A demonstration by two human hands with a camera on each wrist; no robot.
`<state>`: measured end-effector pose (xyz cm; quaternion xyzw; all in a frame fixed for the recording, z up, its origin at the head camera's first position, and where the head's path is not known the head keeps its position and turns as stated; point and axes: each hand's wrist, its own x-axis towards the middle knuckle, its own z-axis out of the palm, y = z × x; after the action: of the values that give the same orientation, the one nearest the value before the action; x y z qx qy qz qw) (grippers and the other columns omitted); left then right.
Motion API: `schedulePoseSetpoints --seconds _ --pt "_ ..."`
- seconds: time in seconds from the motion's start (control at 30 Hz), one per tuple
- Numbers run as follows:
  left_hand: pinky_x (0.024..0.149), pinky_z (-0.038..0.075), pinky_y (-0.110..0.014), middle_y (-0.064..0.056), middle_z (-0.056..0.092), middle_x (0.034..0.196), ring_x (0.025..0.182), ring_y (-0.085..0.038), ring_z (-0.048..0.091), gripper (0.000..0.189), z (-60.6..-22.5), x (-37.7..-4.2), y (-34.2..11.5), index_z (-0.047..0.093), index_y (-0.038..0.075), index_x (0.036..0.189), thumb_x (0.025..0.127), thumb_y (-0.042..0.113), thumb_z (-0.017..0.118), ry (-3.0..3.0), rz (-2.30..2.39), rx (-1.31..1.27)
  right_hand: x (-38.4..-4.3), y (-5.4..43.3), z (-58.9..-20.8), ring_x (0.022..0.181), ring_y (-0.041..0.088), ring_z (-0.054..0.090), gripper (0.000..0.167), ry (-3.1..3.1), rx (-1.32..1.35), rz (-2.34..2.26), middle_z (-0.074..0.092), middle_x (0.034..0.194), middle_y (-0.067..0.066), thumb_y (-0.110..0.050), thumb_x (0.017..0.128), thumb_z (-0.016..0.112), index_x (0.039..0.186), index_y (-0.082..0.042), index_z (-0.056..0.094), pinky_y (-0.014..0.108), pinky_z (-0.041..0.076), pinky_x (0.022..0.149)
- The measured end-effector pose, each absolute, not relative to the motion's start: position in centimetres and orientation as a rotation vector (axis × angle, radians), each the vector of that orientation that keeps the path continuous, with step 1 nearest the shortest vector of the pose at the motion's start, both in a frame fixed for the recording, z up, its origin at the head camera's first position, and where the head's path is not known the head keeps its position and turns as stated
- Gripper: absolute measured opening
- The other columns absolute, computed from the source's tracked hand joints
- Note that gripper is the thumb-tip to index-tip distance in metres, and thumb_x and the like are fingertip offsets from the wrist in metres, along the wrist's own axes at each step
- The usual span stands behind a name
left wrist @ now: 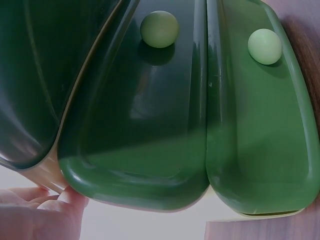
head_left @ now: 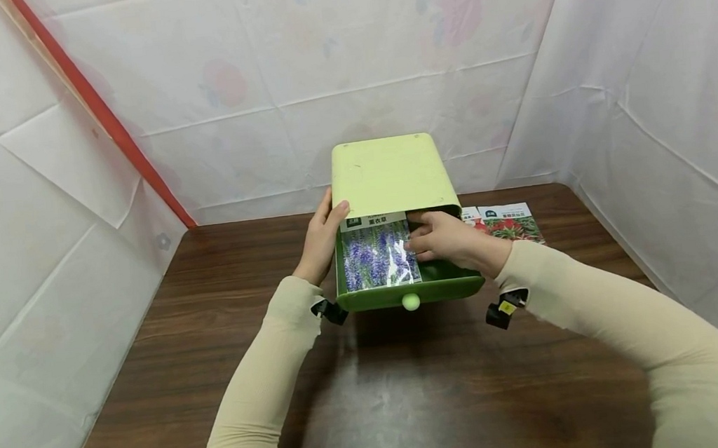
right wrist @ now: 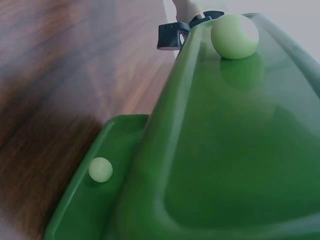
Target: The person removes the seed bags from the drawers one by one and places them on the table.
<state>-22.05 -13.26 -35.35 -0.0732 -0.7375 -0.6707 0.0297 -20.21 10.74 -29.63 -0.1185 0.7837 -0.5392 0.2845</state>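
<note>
A light yellow-green drawer cabinet (head_left: 390,176) stands on the table with its green top drawer (head_left: 446,290) pulled out. A flat packet with purple lavender flowers (head_left: 377,258) lies in the drawer's left half, its far end reaching under the cabinet top. My left hand (head_left: 322,237) rests against the cabinet's left side, thumb at the top front edge; its fingertips (left wrist: 70,197) touch that side in the left wrist view. Reaching into the drawer, my right hand (head_left: 452,240) has its spread fingers at the packet's right edge. The right wrist view does not show that hand.
Packets with red flowers (head_left: 511,225) lie on the table right of the cabinet, partly behind the right arm. A second green drawer front with a round knob (left wrist: 265,46) shows below the pulled-out one. White sheeting (head_left: 346,63) hangs behind the wooden table (head_left: 212,285).
</note>
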Motion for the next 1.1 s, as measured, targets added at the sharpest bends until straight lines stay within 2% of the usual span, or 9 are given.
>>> schedulePoseSetpoints --seconds 0.17,0.3,0.4,0.63,0.83,0.93,1.03,1.1 --pt "0.123 0.017 -0.042 0.012 0.007 0.165 0.152 -0.011 0.007 0.07 -35.38 -22.06 -13.23 0.008 0.032 0.158 0.101 0.048 0.046 -2.271 -2.07 -0.238 -20.26 10.49 -30.02 0.125 0.031 0.052 0.075 2.121 -0.299 -1.412 0.048 0.14 0.029 -0.003 0.099 0.05 0.157 0.002 0.002 0.035 0.051 0.098" --pt "0.123 0.017 -0.042 0.014 0.008 0.164 0.152 -0.01 0.009 0.071 -35.45 -22.04 -13.17 0.01 0.034 0.157 0.1 0.053 0.047 -2.27 -2.061 -0.239 -20.16 10.35 -30.06 0.129 0.037 0.05 0.075 2.141 -0.267 -1.393 0.046 0.142 0.029 -0.005 0.098 0.054 0.157 -0.001 0.007 0.043 0.049 0.102" --pt "0.123 0.017 -0.042 0.014 0.01 0.164 0.152 -0.01 0.01 0.074 -35.47 -22.02 -13.14 0.011 0.033 0.158 0.098 0.057 0.048 -2.265 -2.063 -0.235 -20.1 10.33 -30.09 0.13 0.04 0.049 0.074 2.144 -0.265 -1.372 0.043 0.144 0.03 -0.006 0.098 0.055 0.156 -0.001 0.01 0.045 0.05 0.101" --pt "0.123 0.017 -0.044 0.011 0.01 0.165 0.153 -0.013 0.01 0.076 -35.56 -22.01 -13.09 0.012 0.032 0.158 0.097 0.058 0.049 -2.236 -2.071 -0.243 -20.13 10.44 -30.14 0.129 0.04 0.048 0.074 2.142 -0.314 -1.316 0.038 0.149 0.031 -0.007 0.099 0.054 0.156 0.002 0.007 0.038 0.056 0.089" --pt "0.123 0.017 -0.044 0.011 0.011 0.165 0.152 -0.013 0.011 0.076 -35.65 -22.07 -13.02 0.013 0.032 0.158 0.096 0.058 0.05 -2.221 -2.077 -0.254 -20.18 10.49 -30.11 0.128 0.038 0.051 0.074 2.14 -0.328 -1.31 0.037 0.15 0.03 -0.007 0.099 0.053 0.156 0.003 0.006 0.036 0.057 0.087" --pt "0.123 0.017 -0.045 0.011 0.011 0.164 0.153 -0.013 0.01 0.075 -35.69 -22.13 -13.05 0.013 0.032 0.158 0.097 0.057 0.05 -2.219 -2.076 -0.265 -20.19 10.56 -30.02 0.123 0.035 0.054 0.073 2.154 -0.324 -1.318 0.038 0.15 0.028 -0.007 0.099 0.053 0.156 0.003 0.008 0.035 0.056 0.087" --pt "0.123 0.017 -0.045 0.01 0.011 0.165 0.153 -0.013 0.01 0.074 -35.64 -22.16 -13.1 0.013 0.033 0.157 0.097 0.057 0.049 -2.22 -2.074 -0.267 -20.15 10.65 -29.81 0.11 0.026 0.058 0.072 2.16 -0.31 -1.337 0.041 0.148 0.026 -0.007 0.099 0.053 0.156 0.003 0.009 0.033 0.055 0.086" --pt "0.123 0.018 -0.044 0.01 0.011 0.165 0.152 -0.013 0.011 0.074 -35.58 -22.15 -13.1 0.014 0.033 0.157 0.097 0.057 0.049 -2.221 -2.074 -0.261 -20.11 10.7 -29.64 0.096 0.018 0.058 0.071 2.151 -0.292 -1.364 0.052 0.132 0.021 -0.007 0.1 0.052 0.156 0.002 0.009 0.031 0.054 0.083"
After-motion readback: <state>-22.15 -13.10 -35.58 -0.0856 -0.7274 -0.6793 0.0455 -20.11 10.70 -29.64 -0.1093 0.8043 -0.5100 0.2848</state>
